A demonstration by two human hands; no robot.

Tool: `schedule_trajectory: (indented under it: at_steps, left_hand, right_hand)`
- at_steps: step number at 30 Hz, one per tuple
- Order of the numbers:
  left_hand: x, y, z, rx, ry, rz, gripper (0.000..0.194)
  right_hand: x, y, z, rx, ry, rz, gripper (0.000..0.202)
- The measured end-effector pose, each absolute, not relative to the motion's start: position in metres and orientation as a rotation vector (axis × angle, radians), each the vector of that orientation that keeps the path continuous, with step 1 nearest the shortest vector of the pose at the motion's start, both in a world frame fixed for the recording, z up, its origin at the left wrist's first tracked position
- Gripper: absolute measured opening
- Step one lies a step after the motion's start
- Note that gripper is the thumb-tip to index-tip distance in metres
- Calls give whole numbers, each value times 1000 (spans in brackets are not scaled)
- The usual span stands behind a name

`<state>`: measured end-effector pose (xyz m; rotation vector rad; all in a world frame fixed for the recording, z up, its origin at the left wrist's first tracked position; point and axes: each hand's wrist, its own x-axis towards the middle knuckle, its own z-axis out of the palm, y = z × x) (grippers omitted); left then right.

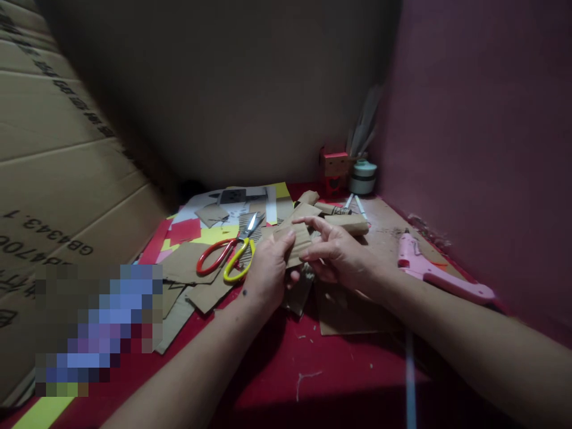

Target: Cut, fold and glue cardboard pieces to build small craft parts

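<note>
A small piece of corrugated cardboard is held up above the table between my hands. My left hand is closed around its left side, the thumb lying on its face. From the right, my right hand grips the same piece, with one finger stretched along the upper edge and another at the right side. Just left of my left hand lie scissors with one red and one yellow handle, their blades spread. Cut cardboard pieces lie beneath and around them.
A pink glue gun lies on the right. Behind my hands are rolled cardboard tubes, a small red-and-brown box figure and a pale green pot. A large cardboard panel stands left; a purple wall rises right.
</note>
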<state>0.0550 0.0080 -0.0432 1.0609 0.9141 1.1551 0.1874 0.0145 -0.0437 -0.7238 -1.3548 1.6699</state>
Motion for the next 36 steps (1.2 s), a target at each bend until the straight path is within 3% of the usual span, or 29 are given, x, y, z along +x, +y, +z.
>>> schedule_trajectory:
  at_steps: [8,15,20,28,36]
  left_hand:
    - [61,5,-42,1062,787,1258,30]
    - [55,7,-43,1130,662,1236,24]
    - [58,5,-39,1143,691,1247,26]
    - [64,0,-40,1192,754,1229,23]
    - [68,-7,-37,1140,757,1177,27]
  right_hand:
    - [185,11,-41,-683,-1376,1584,59]
    - [188,13,-44,-610,-1334,1584,58]
    - [185,12,-40,-778,-1351,1502,24]
    - [182,6,-33,-987,-1490,1015,22]
    - [184,18,-41,-911,-1456,861,29]
